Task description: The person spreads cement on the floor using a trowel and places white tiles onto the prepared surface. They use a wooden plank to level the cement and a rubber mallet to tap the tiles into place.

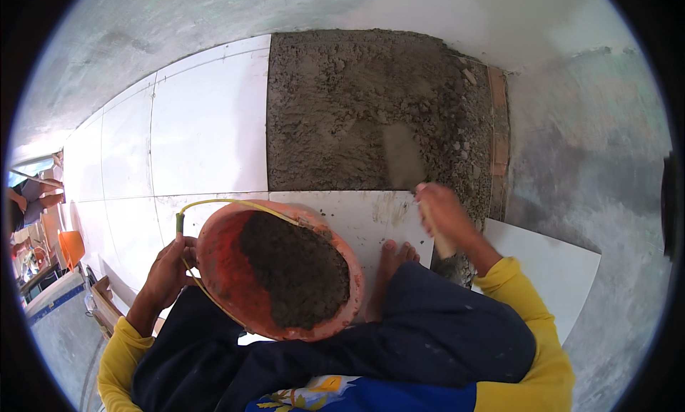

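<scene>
R hand (446, 216): fingers clamped on trowel (404, 157) handle, blade flat on wet mortar (328, 91) just beyond them. L hand (164, 276): fingers touching bucket (227, 262) edge, can't tell if clamped; bucket, part-full w/ mortar, immed. R of L fingers. White tiles (210, 119) beyond L fingers.

Room over mortar bed (357, 98), far side; bucket (227, 269) obstructs near left.
</scene>
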Demonstrator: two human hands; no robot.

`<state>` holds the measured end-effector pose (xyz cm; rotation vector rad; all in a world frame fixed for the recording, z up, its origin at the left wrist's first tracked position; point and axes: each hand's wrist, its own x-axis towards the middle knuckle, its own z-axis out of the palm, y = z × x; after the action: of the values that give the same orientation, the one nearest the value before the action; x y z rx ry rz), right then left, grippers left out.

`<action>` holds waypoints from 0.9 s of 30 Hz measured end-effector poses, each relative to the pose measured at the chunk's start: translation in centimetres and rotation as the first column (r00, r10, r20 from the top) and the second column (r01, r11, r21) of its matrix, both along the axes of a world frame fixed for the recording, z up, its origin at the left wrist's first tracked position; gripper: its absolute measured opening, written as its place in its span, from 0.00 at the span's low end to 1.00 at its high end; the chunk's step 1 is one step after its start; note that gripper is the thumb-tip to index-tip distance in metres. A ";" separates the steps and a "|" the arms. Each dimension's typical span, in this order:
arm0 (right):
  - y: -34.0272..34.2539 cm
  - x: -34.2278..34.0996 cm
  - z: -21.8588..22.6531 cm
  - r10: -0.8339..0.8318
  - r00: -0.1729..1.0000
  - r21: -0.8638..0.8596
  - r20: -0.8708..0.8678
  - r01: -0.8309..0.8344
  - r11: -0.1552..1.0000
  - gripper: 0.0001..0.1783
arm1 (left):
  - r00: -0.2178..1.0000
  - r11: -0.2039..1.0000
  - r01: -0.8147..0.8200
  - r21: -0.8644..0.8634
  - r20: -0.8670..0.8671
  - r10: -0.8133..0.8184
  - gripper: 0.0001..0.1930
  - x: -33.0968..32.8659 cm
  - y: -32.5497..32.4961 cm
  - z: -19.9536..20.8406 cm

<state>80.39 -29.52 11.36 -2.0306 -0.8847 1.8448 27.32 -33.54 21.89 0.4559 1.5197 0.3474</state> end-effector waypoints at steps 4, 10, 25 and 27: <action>-1.8 -2.0 -2.7 0.572 0.619 0.399 0.539 -0.785 0.474 0.19 | 1.000 1.000 0.003 0.001 0.008 -0.003 0.29 -0.3 -0.1 -0.1; 8.7 2.4 -3.1 0.374 0.436 0.147 0.818 -0.788 0.598 0.20 | 1.000 0.999 0.023 0.031 0.018 -0.024 0.32 -0.3 -0.6 0.4; 6.3 5.8 -0.9 -0.079 0.995 0.074 0.053 0.075 0.994 0.21 | 0.992 0.994 0.040 -0.103 0.122 -0.027 0.34 -1.4 -1.8 -0.8; 4.7 2.2 -1.5 -0.084 0.992 0.012 -0.092 0.086 0.996 0.21 | 0.991 0.996 0.048 -0.075 0.125 -0.039 0.34 -0.9 -1.7 -0.5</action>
<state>82.61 -24.78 9.86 -1.9271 -0.7736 1.8624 26.45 -35.19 21.41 0.3980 1.3955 0.2763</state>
